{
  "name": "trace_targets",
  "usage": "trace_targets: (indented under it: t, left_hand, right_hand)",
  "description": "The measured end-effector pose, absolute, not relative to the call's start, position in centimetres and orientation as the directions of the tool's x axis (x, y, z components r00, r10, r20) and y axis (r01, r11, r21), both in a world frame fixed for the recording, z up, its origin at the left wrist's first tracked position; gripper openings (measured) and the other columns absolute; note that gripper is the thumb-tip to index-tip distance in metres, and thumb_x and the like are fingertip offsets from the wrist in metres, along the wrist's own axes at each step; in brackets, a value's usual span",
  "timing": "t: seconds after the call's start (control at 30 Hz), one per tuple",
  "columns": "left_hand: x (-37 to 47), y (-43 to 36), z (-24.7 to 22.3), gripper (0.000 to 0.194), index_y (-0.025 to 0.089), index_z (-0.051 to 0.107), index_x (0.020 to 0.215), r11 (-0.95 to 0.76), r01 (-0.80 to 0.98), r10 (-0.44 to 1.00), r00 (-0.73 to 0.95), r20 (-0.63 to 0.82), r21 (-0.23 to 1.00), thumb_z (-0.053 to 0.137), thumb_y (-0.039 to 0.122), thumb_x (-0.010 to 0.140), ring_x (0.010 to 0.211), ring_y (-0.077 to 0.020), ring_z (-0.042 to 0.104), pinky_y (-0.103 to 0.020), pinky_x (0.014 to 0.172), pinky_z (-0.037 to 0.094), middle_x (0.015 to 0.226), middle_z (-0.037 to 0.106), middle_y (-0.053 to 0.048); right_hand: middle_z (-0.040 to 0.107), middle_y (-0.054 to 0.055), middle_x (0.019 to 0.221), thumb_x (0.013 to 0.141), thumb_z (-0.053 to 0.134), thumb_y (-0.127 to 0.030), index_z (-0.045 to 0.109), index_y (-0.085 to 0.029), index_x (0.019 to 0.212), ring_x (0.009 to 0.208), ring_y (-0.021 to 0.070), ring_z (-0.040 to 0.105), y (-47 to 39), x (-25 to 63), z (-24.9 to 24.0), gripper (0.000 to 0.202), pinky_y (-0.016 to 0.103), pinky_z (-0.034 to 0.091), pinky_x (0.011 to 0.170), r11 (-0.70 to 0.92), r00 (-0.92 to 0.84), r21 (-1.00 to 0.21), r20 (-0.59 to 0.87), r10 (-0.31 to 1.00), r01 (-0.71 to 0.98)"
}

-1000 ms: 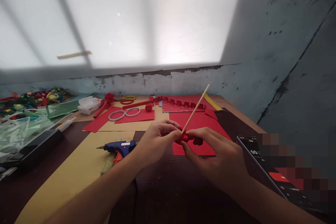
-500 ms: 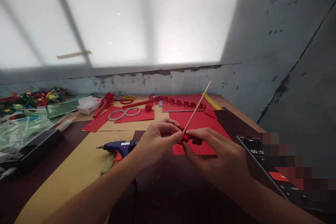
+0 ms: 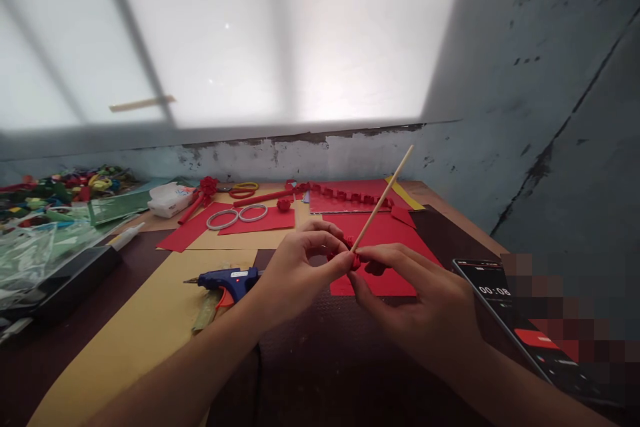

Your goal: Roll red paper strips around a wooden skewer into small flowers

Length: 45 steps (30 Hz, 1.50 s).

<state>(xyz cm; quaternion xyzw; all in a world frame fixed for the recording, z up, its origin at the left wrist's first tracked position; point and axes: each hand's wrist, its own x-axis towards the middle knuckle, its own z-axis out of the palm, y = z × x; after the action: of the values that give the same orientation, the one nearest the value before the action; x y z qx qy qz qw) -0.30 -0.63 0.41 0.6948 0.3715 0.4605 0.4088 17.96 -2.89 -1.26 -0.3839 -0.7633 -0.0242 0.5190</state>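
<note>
Between my two hands is a small red paper flower (image 3: 356, 260), mostly covered by fingers. A thin wooden stick (image 3: 384, 197) rises out of it, leaning up to the right. My left hand (image 3: 305, 267) pinches the flower from the left, thumb at the base of the stick. From the right, my right hand (image 3: 420, 287) grips the flower's edge between thumb and fingers. Under and behind them lies a red paper sheet (image 3: 400, 233). A blue glue gun (image 3: 227, 280) with an orange trigger rests left of my left forearm.
Behind are two white tape rings (image 3: 223, 219), yellow-handled scissors (image 3: 243, 190), a finished red flower (image 3: 283, 205) and a curled red strip (image 3: 350, 195). A black power strip (image 3: 65, 283) and a pile of coloured scraps (image 3: 75, 187) lie left. A phone (image 3: 500, 307) showing a timer stands right.
The stick has tilted further to the right, its tip shifting right and slightly up. Both hands have moved a little to the right with the flower, keeping their grip.
</note>
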Motion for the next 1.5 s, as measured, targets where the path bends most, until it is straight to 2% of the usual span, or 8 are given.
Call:
trace_targets:
  t: [0.1,0.17,0.33,0.47,0.67,1.0,1.2,1.5]
  left_hand:
    - [-0.4,-0.9,0.5,0.014,0.019,0.071,0.082,-0.503,0.278,0.855,0.299,0.424,0.818,0.068,0.030,0.090,0.123,-0.0239,0.056,-0.035,0.098,0.050,0.115,0.062,-0.009]
    - [-0.4,-1.0,0.5,0.011,0.020,0.068,0.083,-0.567,0.358,0.822,0.310,0.478,0.742,0.067,0.028,0.091,0.127,-0.0239,0.053,-0.035,0.100,0.049,0.113,0.064,-0.009]
    - [-0.5,-0.9,0.1,0.007,0.020,0.065,0.086,-0.672,0.446,0.740,0.382,0.554,0.591,0.065,0.023,0.091,0.116,-0.0210,0.061,-0.035,0.095,0.052,0.114,0.063,-0.008]
    - [-0.6,-0.8,-0.1,0.006,0.019,0.067,0.088,-0.682,0.462,0.731,0.391,0.559,0.568,0.064,0.024,0.092,0.116,-0.0212,0.061,-0.035,0.093,0.055,0.117,0.063,-0.008]
    - [-0.5,-1.1,0.1,0.006,0.019,0.069,0.091,-0.659,0.433,0.752,0.381,0.538,0.615,0.064,0.019,0.088,0.111,-0.0211,0.064,-0.033,0.088,0.059,0.122,0.060,-0.010]
    - [-0.7,-0.9,0.3,0.010,0.018,0.070,0.087,-0.700,0.474,0.712,0.410,0.570,0.534,0.061,0.014,0.087,0.118,-0.0224,0.061,-0.038,0.095,0.055,0.117,0.066,-0.009]
    - [-0.7,-1.0,0.3,0.011,0.019,0.072,0.088,-0.695,0.478,0.717,0.413,0.561,0.537,0.061,0.017,0.089,0.117,-0.0217,0.062,-0.036,0.095,0.053,0.117,0.065,-0.008]
    - [-0.7,-0.9,0.4,0.010,0.019,0.071,0.086,-0.692,0.436,0.721,0.387,0.574,0.575,0.063,0.019,0.091,0.114,-0.0207,0.062,-0.034,0.093,0.054,0.110,0.067,-0.008]
  right_hand:
    - [0.076,0.003,0.086,0.089,0.067,-0.030,0.071,-0.026,0.095,0.074,0.0198,0.071,-2.6,18.4,-0.5,0.009,0.033,0.058,0.067,0.610,-0.072,-0.593,0.684,0.726,0.525]
    - [0.075,0.003,0.082,0.092,0.064,-0.038,0.073,-0.025,0.089,0.072,0.0191,0.070,-2.1,18.8,0.0,0.016,0.032,0.058,0.066,0.528,-0.023,-0.735,0.575,0.818,0.426]
    - [0.070,0.001,0.067,0.089,0.067,-0.047,0.072,-0.024,0.073,0.065,0.0165,0.066,-1.0,19.5,0.7,0.029,0.027,0.055,0.062,0.416,-0.127,-0.875,0.397,0.909,0.246]
    - [0.070,0.001,0.067,0.087,0.071,-0.046,0.072,-0.024,0.074,0.065,0.0165,0.065,-0.8,19.5,0.7,0.025,0.028,0.055,0.063,0.381,-0.134,-0.901,0.360,0.923,0.208]
    - [0.070,0.002,0.066,0.088,0.070,-0.046,0.072,-0.024,0.072,0.064,0.0165,0.065,-0.8,19.5,0.6,0.028,0.028,0.055,0.063,0.383,-0.138,-0.901,0.361,0.922,0.204]
    - [0.070,0.001,0.069,0.090,0.069,-0.045,0.074,-0.023,0.079,0.064,0.0145,0.063,-0.7,19.6,0.6,0.024,0.025,0.052,0.061,0.379,-0.193,-0.906,0.344,0.919,0.189]
    - [0.073,0.003,0.073,0.090,0.067,-0.044,0.075,-0.024,0.080,0.061,0.0143,0.063,-0.7,19.4,0.4,0.024,0.025,0.053,0.056,0.417,-0.185,-0.888,0.385,0.904,0.194]
    - [0.073,0.003,0.074,0.089,0.069,-0.043,0.079,-0.023,0.085,0.063,0.0135,0.063,-0.9,19.4,0.4,0.022,0.024,0.054,0.059,0.420,-0.189,-0.897,0.393,0.900,0.138]
